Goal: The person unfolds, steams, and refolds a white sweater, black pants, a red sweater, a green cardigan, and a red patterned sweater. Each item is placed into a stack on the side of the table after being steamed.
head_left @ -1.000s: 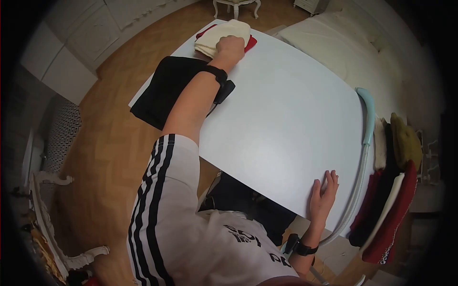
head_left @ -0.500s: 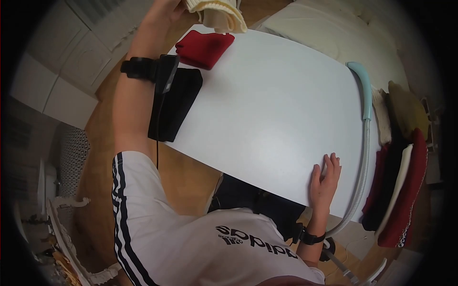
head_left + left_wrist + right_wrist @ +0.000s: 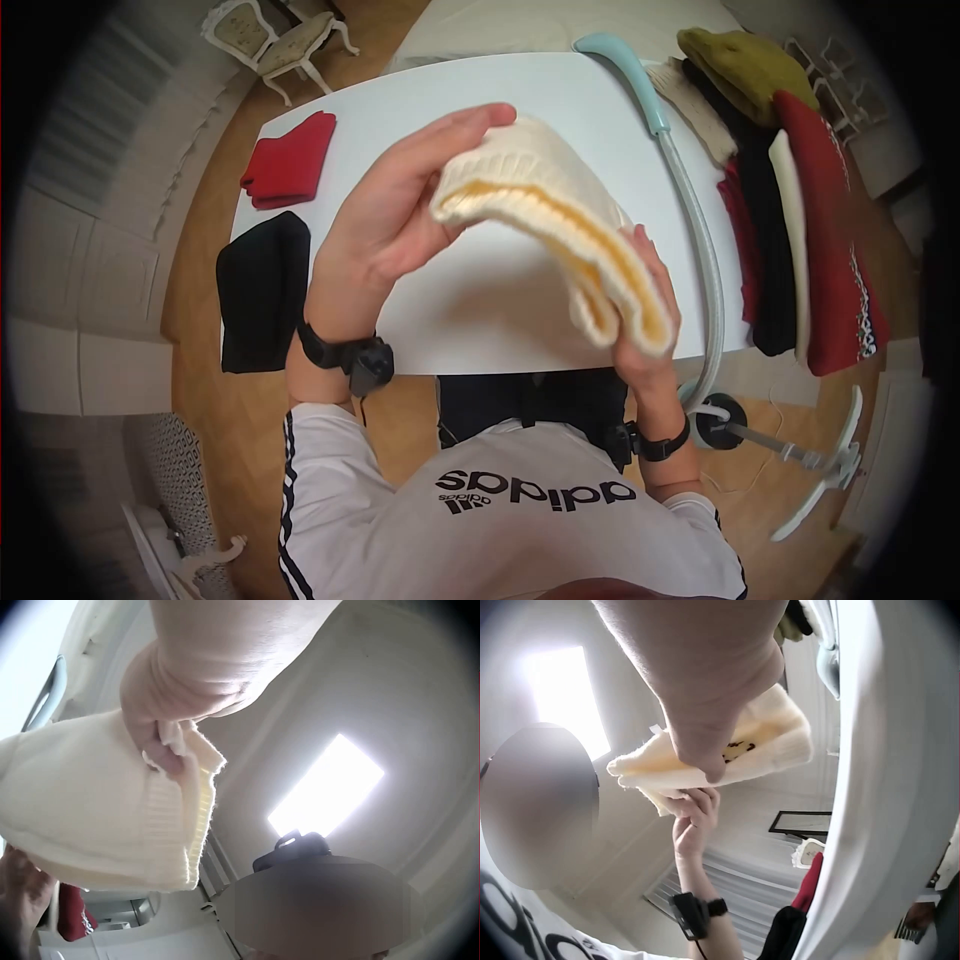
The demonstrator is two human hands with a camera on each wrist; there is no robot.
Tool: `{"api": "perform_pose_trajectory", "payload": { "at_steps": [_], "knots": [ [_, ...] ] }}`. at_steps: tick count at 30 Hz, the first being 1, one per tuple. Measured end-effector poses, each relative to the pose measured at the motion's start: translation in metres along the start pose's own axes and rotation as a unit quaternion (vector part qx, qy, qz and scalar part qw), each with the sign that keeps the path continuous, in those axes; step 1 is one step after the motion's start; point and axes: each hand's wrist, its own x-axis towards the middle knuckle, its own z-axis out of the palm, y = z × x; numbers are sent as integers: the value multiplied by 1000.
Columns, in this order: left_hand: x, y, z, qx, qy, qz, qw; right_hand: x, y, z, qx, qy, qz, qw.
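A cream knit hat (image 3: 545, 170) with a ribbed edge and a yellowish inside is held up over the white table (image 3: 480, 340), its opening facing the person. My left hand (image 3: 395, 200) grips it by one side of the ribbed edge, and in the left wrist view a fingertip (image 3: 169, 761) presses into the knit. At the opposite side my right hand (image 3: 645, 365) holds the edge, partly hidden behind the fabric in the head view. Dark marks show on the hat (image 3: 772, 731) in the right wrist view, beside the right hand (image 3: 705, 742).
On the table's left side lie a folded red knit piece (image 3: 290, 160) and a black one (image 3: 265, 290). A teal-handled hose (image 3: 650, 110) curves along the right edge. Beyond it hang red, black and cream garments (image 3: 815, 230), with an olive knit item (image 3: 745, 70) on top.
My left hand has lifted the cream hat off the red piece and brought it toward the body. The right hand has left the tabletop and taken hold of the hat's other side.
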Motion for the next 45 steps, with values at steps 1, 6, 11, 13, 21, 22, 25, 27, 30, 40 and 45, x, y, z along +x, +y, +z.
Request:
{"api": "perform_pose_trajectory", "payload": {
  "at_steps": [1, 6, 11, 13, 21, 22, 25, 27, 30, 40, 45],
  "knots": [
    [-7, -6, -1, 1, -3, -8, 1000, 2, -6, -11, 47, -5, 8, 999],
    [-32, -22, -30, 10, -59, -7, 998, -4, -10, -51, 301, 31, 194, 933],
    [-43, 1, -46, 255, 55, -66, 963, 49, -10, -43, 405, 46, 306, 860],
    [-17, 11, -71, 314, 129, -100, 935, 73, 14, -33, 405, 21, 365, 838],
    [-25, -38, -131, 764, 257, 126, 578, 43, 86, -12, -178, -32, 204, 962],
    [-35, -53, -117, 772, 222, 107, 586, 44, 94, -16, -211, -22, 153, 965],
    [-61, -101, -91, 798, 117, 61, 588, 77, 123, -19, -274, -74, 174, 943],
    [-71, -133, -83, 840, 110, -15, 531, 109, 147, -10, -361, -117, 194, 905],
    [-77, -150, -94, 865, 118, -14, 487, 169, 177, 8, -387, -154, 247, 875],
    [-76, -130, -118, 835, 94, 4, 542, 251, 338, 23, -335, -147, 253, 895],
    [-70, -120, -129, 830, 84, 16, 552, 233, 239, -4, -173, -96, 272, 942]
  ]
}}
